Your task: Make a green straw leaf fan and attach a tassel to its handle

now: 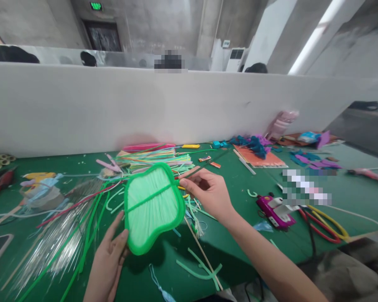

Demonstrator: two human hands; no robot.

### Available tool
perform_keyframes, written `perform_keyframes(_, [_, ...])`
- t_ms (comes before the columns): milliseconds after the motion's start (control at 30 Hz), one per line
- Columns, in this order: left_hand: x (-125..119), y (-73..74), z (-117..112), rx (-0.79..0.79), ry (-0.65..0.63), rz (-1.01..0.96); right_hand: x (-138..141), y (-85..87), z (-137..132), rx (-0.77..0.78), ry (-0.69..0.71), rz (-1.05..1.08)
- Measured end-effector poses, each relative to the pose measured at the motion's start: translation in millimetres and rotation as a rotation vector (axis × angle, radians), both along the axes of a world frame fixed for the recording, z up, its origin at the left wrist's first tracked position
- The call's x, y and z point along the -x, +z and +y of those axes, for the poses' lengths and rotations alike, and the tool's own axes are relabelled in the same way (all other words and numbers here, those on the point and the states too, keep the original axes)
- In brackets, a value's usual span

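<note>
A bright green fan-shaped piece (pixel 151 214) with a fuzzy-looking rim, a middle rib and pale green thread-like filling is held up above the green table. At its lower left edge, my left hand (pixel 111 251) grips the rim between thumb and fingers. My right hand (pixel 209 193) pinches a thin dark strip (pixel 195 171) by the right end of the middle rib. The fingertips of that hand are close to the rim. Behind the piece lies a bundle of coloured pipe cleaners (pixel 157 158), partly covered by it. Pale green cut pieces (pixel 198 272) and a light blue tassel (pixel 162 289) lie below.
Clear thin strips (pixel 66 235) and a yellow glue gun (pixel 39 182) lie at left, beside red-handled scissors (pixel 1 184). A purple device (pixel 275 214), scissors with red and yellow handles (pixel 323 226) and cables lie at right. A white partition (pixel 176 109) stands behind the table.
</note>
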State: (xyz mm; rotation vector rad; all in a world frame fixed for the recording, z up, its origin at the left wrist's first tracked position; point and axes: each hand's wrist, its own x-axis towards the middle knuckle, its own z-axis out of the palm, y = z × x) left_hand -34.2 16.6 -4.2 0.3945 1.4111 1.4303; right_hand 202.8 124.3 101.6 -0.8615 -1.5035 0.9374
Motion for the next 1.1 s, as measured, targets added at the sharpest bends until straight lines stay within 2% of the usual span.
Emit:
perform_keyframes(200, [-8.5,4.0,-2.2,-0.128,0.136,0.110,0.6,0.3,0.6,-0.026,-0.033,-0.004])
perform_keyframes(300, [-4.4,3.4,-6.6,-0.169,0.114,0.323,0.8,-0.2,1.4,-0.006,-0.013,0.019])
perform_keyframes(433, [10.6,-7.4,-9.7,-0.110,0.098,0.566,-1.3,0.3,0.3,-0.020,0.012,0.016])
perform_keyframes(533, [16.0,-12.0,-6.9,-0.113,0.176,0.458,-3.7,2.6,-2.8,-0.079,0.084,-0.023])
perform_keyframes(667, [10.6,-3.4,0.4,-0.268,0.299,0.226,-4.9,5.1,-7.0,-0.134,0.158,-0.067])
perform_keyframes(767, [5.9,5.6,4.5,-0.265,0.268,0.167,-4.0,5.8,-8.4,-0.152,0.189,-0.075])
perform_keyframes(867, [2.3,14.5,6.5,-0.191,0.230,0.122,-3.0,5.8,-8.1,-0.163,0.185,-0.079])
perform_keyframes(1000, [-1.3,28.1,6.0,-0.064,0.202,0.182,-2.3,3.8,-6.2,-0.150,0.132,-0.091])
perform_keyframes(1100, [0.2,32.0,2.9,-0.011,0.099,0.226,-2.7,2.6,-5.1,-0.127,0.074,-0.107])
